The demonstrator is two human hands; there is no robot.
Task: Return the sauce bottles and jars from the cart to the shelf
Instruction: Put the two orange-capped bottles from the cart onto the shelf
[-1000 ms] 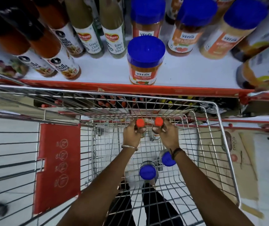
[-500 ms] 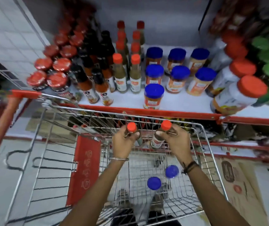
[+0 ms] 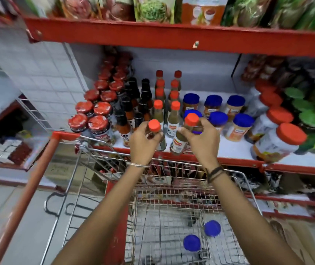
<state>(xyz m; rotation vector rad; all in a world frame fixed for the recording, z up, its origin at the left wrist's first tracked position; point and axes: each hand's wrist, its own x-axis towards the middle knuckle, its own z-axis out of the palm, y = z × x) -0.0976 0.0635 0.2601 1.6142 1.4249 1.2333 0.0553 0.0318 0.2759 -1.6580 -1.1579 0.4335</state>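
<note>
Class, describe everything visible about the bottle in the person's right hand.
The bottle is slim and clear-looking, holding olive-brown sauce, with an orange-red cap and a white label bearing a red logo. It tilts, cap leaning right, base over the shelf's red front edge. The right hand grips its upper body.

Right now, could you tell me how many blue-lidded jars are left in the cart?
2. One blue-lidded jar stands toward the basket's right side; the other is just nearer and left of it. The arms might hide more.

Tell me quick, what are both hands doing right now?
Left hand: closed around an orange-capped sauce bottle.
Right hand: closed around another orange-capped bottle, tilted.
</note>
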